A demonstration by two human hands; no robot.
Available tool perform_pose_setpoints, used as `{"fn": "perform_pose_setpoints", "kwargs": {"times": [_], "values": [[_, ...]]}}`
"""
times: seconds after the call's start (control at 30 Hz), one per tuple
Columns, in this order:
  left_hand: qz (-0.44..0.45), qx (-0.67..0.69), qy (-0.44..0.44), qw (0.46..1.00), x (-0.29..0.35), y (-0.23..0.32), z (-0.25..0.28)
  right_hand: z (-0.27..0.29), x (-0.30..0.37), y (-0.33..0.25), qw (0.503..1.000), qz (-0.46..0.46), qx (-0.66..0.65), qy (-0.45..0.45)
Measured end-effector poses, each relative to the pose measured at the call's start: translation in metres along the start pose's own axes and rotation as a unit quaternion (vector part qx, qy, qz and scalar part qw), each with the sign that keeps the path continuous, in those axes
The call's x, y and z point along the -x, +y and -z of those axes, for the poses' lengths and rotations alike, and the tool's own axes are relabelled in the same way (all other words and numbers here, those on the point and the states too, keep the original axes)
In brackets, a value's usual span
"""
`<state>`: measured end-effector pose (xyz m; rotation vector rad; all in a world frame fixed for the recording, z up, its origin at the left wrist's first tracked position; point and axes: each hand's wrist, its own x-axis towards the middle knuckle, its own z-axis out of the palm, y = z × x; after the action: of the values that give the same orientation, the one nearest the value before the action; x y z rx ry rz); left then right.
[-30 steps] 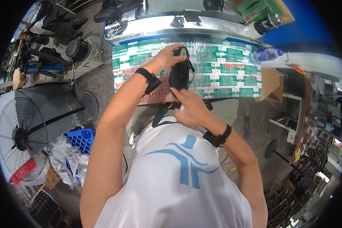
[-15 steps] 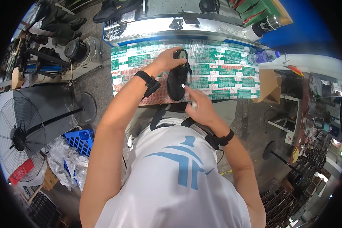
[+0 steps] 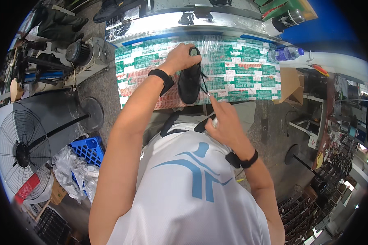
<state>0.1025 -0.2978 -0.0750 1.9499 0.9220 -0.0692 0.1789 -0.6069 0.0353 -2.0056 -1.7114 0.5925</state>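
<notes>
A black shoe [image 3: 189, 86] lies on the wrapped surface in front of me, toe toward me. At its heel opening my left hand [image 3: 183, 58] is closed, gripping the collar with thumb and fingers. My right hand [image 3: 228, 124] is to the right of the toe, fingers curled and index finger stretched forward. A pale handle end [image 3: 215, 122] shows in its palm. From the index fingertip a thin dark shaft [image 3: 206, 87] runs up to the shoe's right side, near the laces. Its exact kind is too small to tell.
The bench top [image 3: 245, 83] is wrapped in clear film over green-and-white printed tape. A metal-edged conveyor [image 3: 159, 28] runs behind it. A plastic bottle [image 3: 288, 53] lies at the right, above an open cardboard box [image 3: 292, 85]. A floor fan [image 3: 22, 153] and blue crate [image 3: 88, 150] stand left.
My right hand has drawn back from the shoe's toe, down and to the right, and the thin shaft now shows. My left hand still holds the shoe's heel.
</notes>
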Motion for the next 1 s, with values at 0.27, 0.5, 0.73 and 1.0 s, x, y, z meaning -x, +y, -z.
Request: {"fn": "perform_pose_setpoints", "kwargs": {"times": [0.27,0.5,0.73,1.0], "values": [[-0.034,-0.031,0.079,0.996,0.0,-0.007,-0.011,-0.034,-0.046,0.015,0.993,0.024,-0.099,0.052],[-0.015,-0.033,0.076,0.996,0.002,-0.015,-0.02,-0.057,-0.057,0.029,0.997,0.054,-0.004,0.046],[-0.127,-0.157,0.096,0.975,-0.02,-0.045,-0.034,-0.073,-0.074,0.01,0.994,0.021,-0.095,0.043],[-0.036,-0.064,0.066,0.995,0.009,0.002,-0.009,-0.024,-0.03,0.014,0.988,-0.02,-0.151,-0.039]]}}
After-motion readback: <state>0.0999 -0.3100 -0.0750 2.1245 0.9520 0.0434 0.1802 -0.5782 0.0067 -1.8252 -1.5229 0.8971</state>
